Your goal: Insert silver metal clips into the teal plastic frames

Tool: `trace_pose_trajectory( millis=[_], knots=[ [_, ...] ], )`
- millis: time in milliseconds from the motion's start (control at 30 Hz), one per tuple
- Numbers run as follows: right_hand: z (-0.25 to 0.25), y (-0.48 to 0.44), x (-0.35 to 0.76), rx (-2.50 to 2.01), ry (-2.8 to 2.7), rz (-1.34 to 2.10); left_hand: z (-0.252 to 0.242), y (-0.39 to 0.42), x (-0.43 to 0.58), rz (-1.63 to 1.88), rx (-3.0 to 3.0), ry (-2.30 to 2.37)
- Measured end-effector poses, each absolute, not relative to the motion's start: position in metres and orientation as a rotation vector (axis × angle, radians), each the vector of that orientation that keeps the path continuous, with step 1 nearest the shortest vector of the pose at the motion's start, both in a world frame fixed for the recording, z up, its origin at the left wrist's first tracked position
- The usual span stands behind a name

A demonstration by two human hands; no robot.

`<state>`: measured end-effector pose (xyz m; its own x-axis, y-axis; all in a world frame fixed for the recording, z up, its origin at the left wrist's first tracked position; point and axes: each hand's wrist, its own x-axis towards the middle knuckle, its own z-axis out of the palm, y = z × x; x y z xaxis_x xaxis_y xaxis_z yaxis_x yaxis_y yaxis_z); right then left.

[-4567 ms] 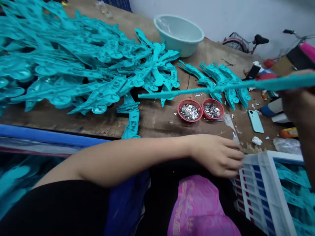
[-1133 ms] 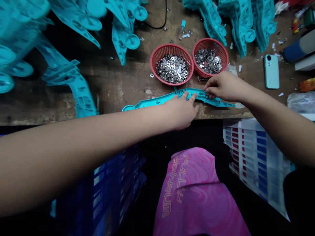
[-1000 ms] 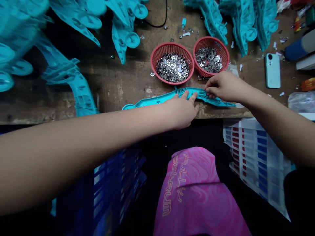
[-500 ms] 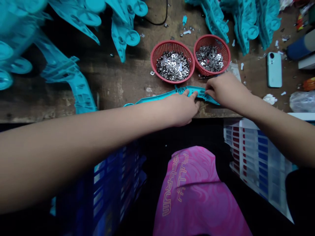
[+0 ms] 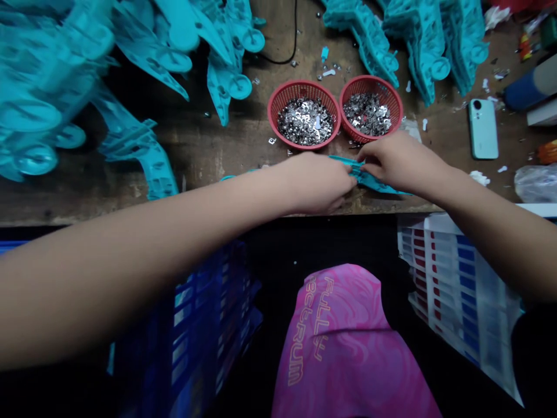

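A long teal plastic part (image 5: 378, 183) lies along the near edge of the wooden table (image 5: 226, 151), mostly covered by my hands. My left hand (image 5: 319, 183) rests on its middle with fingers curled down onto it. My right hand (image 5: 394, 159) pinches the part just to the right, fingertips meeting those of my left hand. Two red baskets of small silver metal pieces stand just behind the hands, the left basket (image 5: 303, 115) and the right basket (image 5: 370, 109).
A large heap of teal parts (image 5: 87, 75) fills the left of the table; stacked teal parts (image 5: 413, 40) lie at the back right. A phone (image 5: 483, 128) lies to the right. A white crate (image 5: 461, 284) and a blue crate (image 5: 204, 325) stand below the table edge.
My left hand has slid forward over the teal part, its fingers curling down, and my right hand has closed in beside it. The part is now mostly hidden.
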<state>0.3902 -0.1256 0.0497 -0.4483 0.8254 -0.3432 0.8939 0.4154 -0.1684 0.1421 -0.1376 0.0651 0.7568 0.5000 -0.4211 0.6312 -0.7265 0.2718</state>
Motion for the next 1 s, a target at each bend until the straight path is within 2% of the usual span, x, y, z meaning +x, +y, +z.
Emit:
trace_pose_trajectory(
  millis=[100,233,500,833,1000],
  knots=[
    [0.058,-0.123,0.393,1.591,2.485,-0.468,0.064,-0.1,0.123,-0.086,2.475,1.175],
    [0.06,-0.122,0.392,1.548,2.443,-0.468,0.044,-0.061,0.095,0.009,2.397,1.539],
    [0.051,-0.122,0.391,1.412,2.51,-0.506,-0.006,-0.05,0.095,0.09,2.274,1.642],
    [0.057,-0.113,0.403,1.552,2.567,-0.425,0.0,-0.033,0.084,0.384,2.258,1.574],
    [0.061,-0.112,0.402,1.538,2.571,-0.401,0.005,-0.03,0.082,0.389,2.247,1.594]
  ],
)
